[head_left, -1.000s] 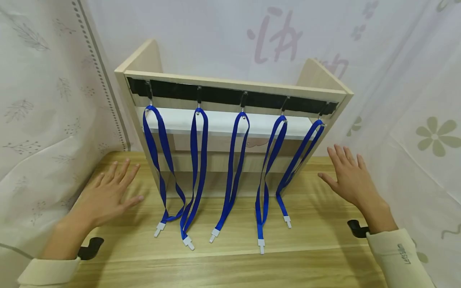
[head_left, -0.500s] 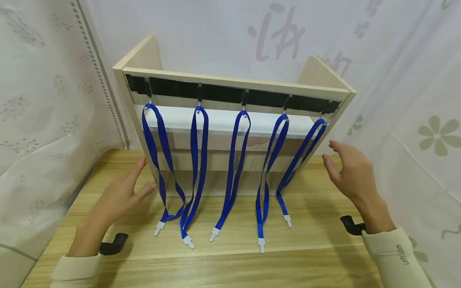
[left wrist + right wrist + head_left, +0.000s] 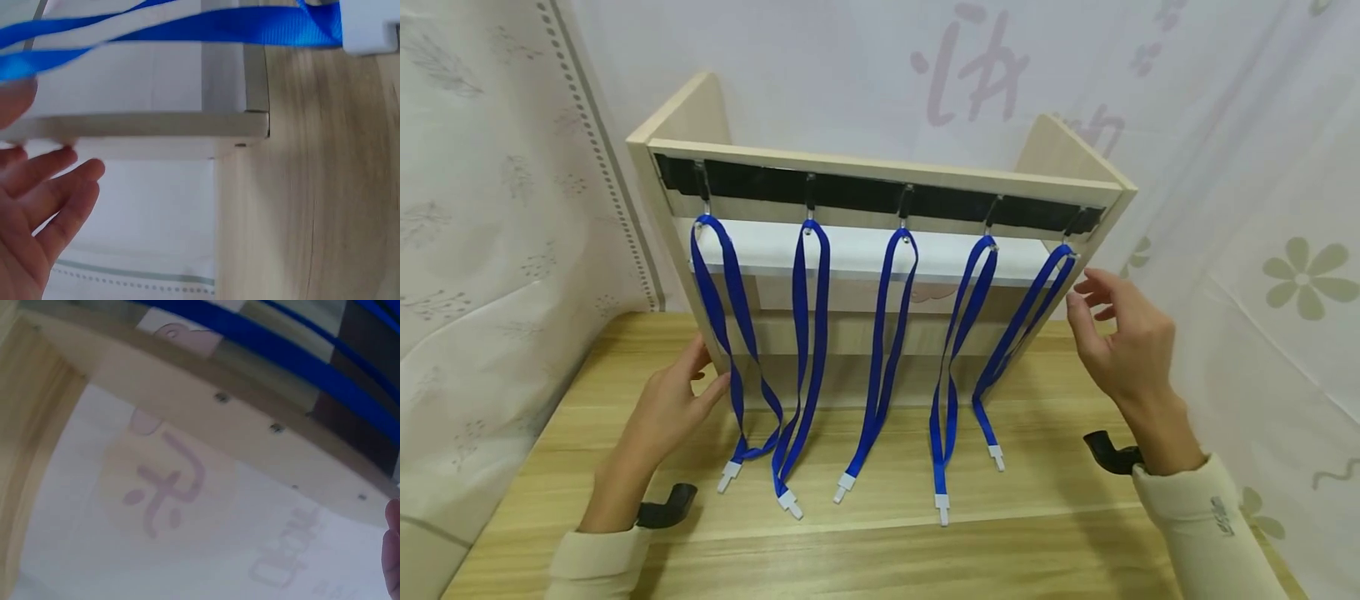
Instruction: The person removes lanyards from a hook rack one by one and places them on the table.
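Observation:
A light wood rack [image 3: 880, 167] stands on the table, with a black strip [image 3: 857, 192] and metal hooks along its top front. From each hook hangs a blue lanyard [image 3: 822, 333] with a white clip [image 3: 942, 510] at its lower end. My left hand [image 3: 672, 408] is at the rack's left side panel [image 3: 156, 124]; its fingertips touch the outer face while the thumb lies toward the front edge. My right hand [image 3: 1123, 342], fingers loosely bent, is beside the right side panel [image 3: 181, 394] and holds nothing. Only bits of its fingers [image 3: 392, 550] show in the right wrist view.
A wood-grain table [image 3: 865, 558] lies under the rack. White printed cloth [image 3: 497, 183] encloses the left, back and right sides. A white shelf [image 3: 857, 250] sits inside the rack behind the lanyards. Black curved pieces [image 3: 667, 506] stick out at both wrists.
Both hands have left their flat, spread pose over the table. The left moved right to the rack's side panel; the right moved closer to the other panel with its fingers bending. The lanyards stayed put.

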The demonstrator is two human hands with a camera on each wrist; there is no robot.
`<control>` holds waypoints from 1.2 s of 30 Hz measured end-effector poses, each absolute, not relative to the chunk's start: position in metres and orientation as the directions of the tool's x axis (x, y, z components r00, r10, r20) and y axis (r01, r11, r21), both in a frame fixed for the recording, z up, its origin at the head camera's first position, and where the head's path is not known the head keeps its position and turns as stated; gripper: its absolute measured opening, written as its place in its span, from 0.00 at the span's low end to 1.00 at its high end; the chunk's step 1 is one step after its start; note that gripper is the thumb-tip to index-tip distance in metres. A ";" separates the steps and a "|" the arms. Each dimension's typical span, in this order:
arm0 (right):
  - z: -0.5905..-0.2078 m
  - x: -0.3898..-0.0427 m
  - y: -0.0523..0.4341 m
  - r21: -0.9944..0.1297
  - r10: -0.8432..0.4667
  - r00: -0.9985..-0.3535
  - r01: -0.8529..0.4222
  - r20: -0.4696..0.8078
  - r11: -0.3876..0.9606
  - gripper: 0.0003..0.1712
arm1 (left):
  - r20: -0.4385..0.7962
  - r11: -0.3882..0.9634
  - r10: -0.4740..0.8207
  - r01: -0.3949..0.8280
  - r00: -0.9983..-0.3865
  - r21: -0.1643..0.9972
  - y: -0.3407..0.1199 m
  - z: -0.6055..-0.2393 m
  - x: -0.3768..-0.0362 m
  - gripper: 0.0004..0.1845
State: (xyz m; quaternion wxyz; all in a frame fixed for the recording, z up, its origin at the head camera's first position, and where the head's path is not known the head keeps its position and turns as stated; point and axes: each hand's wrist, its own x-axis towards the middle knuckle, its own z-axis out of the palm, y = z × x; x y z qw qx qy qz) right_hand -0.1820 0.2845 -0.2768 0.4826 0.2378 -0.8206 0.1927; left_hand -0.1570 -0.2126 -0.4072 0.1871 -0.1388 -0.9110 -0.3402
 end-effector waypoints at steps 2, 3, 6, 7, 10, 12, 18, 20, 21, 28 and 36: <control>-0.274 -0.183 0.278 -0.127 -0.176 -0.429 -0.589 0.886 0.798 0.25 | 0.472 0.730 0.101 0.388 -0.876 0.563 -0.211 -0.406 -0.157 0.32; -0.272 -0.184 0.275 -0.142 -0.165 -0.436 -0.590 0.885 0.794 0.25 | 0.493 0.726 0.088 0.394 -0.866 0.564 -0.209 -0.406 -0.157 0.31; -0.268 -0.185 0.266 -0.173 -0.147 -0.463 -0.579 0.874 0.797 0.24 | 0.567 0.711 0.046 0.425 -0.823 0.560 -0.205 -0.402 -0.157 0.29; -0.266 -0.186 0.263 -0.185 -0.136 -0.471 -0.574 0.871 0.798 0.24 | 0.591 0.704 0.032 0.438 -0.806 0.560 -0.203 -0.402 -0.158 0.29; -0.261 -0.187 0.256 -0.214 -0.111 -0.489 -0.560 0.865 0.801 0.22 | 0.643 0.698 -0.011 0.455 -0.766 0.553 -0.199 -0.401 -0.160 0.29; -0.259 -0.188 0.251 -0.240 -0.081 -0.489 -0.557 0.868 0.795 0.21 | 0.653 0.696 -0.035 0.451 -0.757 0.559 -0.198 -0.401 -0.161 0.28; -0.251 -0.190 0.244 -0.258 -0.022 -0.462 -0.534 0.886 0.805 0.15 | 0.648 0.690 -0.044 0.446 -0.760 0.570 -0.198 -0.403 -0.161 0.26; -0.248 -0.189 0.243 -0.257 -0.016 -0.454 -0.532 0.891 0.807 0.14 | 0.652 0.689 -0.045 0.449 -0.757 0.569 -0.198 -0.403 -0.160 0.26; -0.247 -0.189 0.243 -0.252 -0.021 -0.452 -0.534 0.892 0.807 0.13 | 0.652 0.690 -0.048 0.447 -0.757 0.570 -0.198 -0.403 -0.160 0.26; -0.237 -0.180 0.251 -0.194 -0.098 -0.463 -0.542 0.881 0.818 0.08 | 0.660 0.686 -0.052 0.454 -0.749 0.569 -0.196 -0.402 -0.161 0.22; -0.222 -0.172 0.260 -0.163 -0.184 -0.511 -0.559 0.840 0.813 0.08 | 0.670 0.691 -0.053 0.457 -0.741 0.560 -0.194 -0.402 -0.159 0.20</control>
